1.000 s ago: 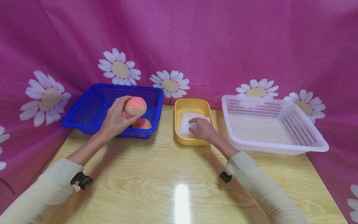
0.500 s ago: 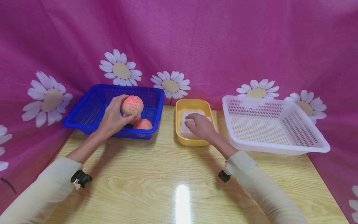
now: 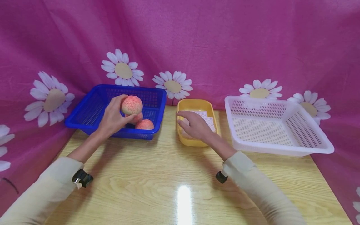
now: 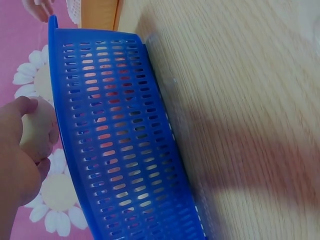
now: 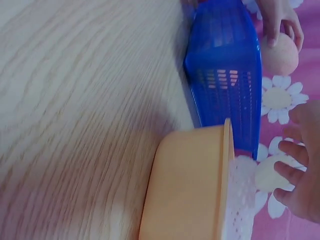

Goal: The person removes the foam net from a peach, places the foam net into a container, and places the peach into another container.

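My left hand [image 3: 112,116] grips a pink and cream peach [image 3: 131,105] between thumb and fingers, raised over the blue basket [image 3: 137,135]. Below it, other peaches [image 3: 144,124] lie inside that basket; in the left wrist view they show red through the slots. Over the yellow tub [image 3: 194,142] hovers my right hand [image 3: 196,125], its fingers loosely bent and pointing left. White foam netting [image 3: 208,122] lies in the tub, partly hidden by this hand. In the right wrist view, the fingers [image 5: 295,151] are spread and hold nothing.
A white slotted basket [image 3: 281,148] stands on the right of the wooden table [image 3: 146,181]. Behind everything hangs a magenta cloth [image 3: 208,47] with daisies. A dark wrist camera [image 3: 82,178] sits at the left cuff.
My right hand has lifted from the netting and shifted a little left, its fingers extending. The left hand with the peach has moved slightly left, showing more of the peach beneath.
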